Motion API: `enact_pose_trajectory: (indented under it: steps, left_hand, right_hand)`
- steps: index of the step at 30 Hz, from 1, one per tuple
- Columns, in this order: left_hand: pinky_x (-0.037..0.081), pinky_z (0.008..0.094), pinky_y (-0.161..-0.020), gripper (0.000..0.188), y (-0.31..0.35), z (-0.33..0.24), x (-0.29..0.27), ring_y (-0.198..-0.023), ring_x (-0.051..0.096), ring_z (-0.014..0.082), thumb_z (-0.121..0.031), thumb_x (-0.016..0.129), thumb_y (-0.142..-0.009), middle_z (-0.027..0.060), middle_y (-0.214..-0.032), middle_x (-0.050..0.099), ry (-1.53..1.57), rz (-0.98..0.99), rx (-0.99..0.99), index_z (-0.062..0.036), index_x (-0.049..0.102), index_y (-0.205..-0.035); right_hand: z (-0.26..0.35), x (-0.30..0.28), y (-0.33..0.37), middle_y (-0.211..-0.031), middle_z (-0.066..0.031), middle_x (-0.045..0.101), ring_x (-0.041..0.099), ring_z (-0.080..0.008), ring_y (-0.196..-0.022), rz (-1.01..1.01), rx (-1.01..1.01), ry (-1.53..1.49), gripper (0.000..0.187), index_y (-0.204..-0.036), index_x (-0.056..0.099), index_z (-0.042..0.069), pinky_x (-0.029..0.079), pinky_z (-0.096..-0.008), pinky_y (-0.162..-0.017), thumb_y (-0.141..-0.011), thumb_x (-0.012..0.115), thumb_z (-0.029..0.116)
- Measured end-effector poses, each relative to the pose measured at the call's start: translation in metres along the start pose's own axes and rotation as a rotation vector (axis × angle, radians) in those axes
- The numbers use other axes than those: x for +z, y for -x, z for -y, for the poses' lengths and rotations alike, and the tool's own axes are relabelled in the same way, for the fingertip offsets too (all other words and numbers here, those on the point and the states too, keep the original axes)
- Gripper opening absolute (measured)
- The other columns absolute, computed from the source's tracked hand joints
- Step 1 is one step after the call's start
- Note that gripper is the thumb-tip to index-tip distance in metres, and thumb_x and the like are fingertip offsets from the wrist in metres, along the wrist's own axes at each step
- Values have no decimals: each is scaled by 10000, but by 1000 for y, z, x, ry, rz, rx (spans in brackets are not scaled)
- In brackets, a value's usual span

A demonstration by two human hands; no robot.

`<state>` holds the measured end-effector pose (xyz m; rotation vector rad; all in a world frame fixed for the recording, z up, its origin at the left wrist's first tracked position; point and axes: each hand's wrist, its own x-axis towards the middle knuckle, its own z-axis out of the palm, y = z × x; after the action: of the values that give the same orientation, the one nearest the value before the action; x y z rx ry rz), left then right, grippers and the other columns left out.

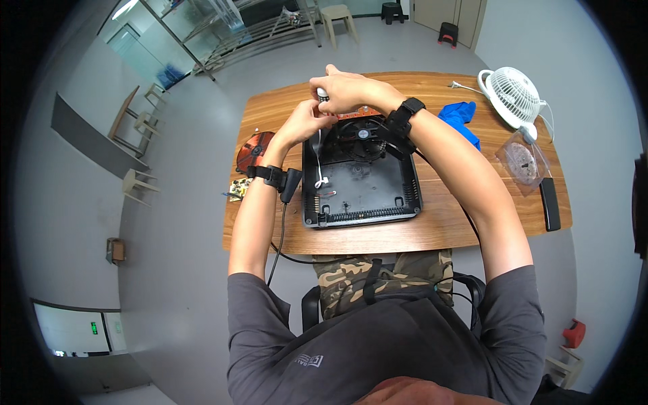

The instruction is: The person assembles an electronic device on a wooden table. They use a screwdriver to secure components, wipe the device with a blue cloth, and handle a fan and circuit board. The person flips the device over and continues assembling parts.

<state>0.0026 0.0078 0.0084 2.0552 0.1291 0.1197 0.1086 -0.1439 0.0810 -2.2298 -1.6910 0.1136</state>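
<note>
A black plastic appliance housing (358,185) lies open on the table in front of me, with a round cooling fan (363,135) and thin white wires inside it. At its far edge shows an orange-red circuit board (364,111), partly covered by my hands. My right hand (344,92) is closed around a white-and-black handle (323,96), which looks like a screwdriver; its lower end is hidden. Just below it, my left hand (305,123) pinches its fingers together at the housing's far left corner. What they hold is hidden.
Left of the housing lie a copper coil disc (255,152) and a small yellowish circuit board (238,189). To the right are a blue cloth (460,121), a white fan (513,98), a clear plastic bag (521,162) and a black bar (550,204). Cables hang from both wrist straps.
</note>
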Motion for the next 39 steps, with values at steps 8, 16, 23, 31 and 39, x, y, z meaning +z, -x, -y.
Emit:
enact_pose_trajectory:
  steps: [8,16,23,31,39]
  left_hand:
    - [505,285,-712,272,-6,4,16,-764,619,100,-213,856,-779,7,-797,672,-125,-180,135,-38,724,-940]
    - [512,284,-778,267,-1,14,8,-882,641,101,-180,782,-862,45,-952,721,-77,-105,64,9,701,-1032]
    - [521,319,-726,303,-3,8,12,-754,647,128,-232,840,-794,67,-819,727,-180,-224,94,2,703,-930]
    - [520,331,-735,376,-3,5,20,-754,644,159,-246,857,-759,85,-836,723,-186,-292,187,4,674,-972]
    - [501,318,-691,285,-3,21,9,-698,588,129,-190,797,-812,57,-766,668,-211,-275,80,17,665,-958]
  right_hand:
    - [17,0,-5,-1106,-227,683,685,-367,-1039,-43,202,121,550,-1160,668,17,556,-433,-878,-797,727,426]
    - [7,10,0,-1182,-230,534,628,-420,-1027,-99,56,-2,481,-1143,589,-30,533,-469,-890,-770,758,222]
    - [5,15,-1,-1172,-233,599,661,-396,-1047,-251,115,63,538,-1142,639,0,547,-446,-891,-822,713,426]
    - [13,9,0,-1013,-225,729,716,-358,-948,-98,204,53,571,-1134,659,-22,566,-447,-845,-808,691,446]
    - [-1,25,-5,-1028,-214,710,698,-403,-950,-290,150,12,594,-1111,617,-27,561,-471,-851,-787,716,461]
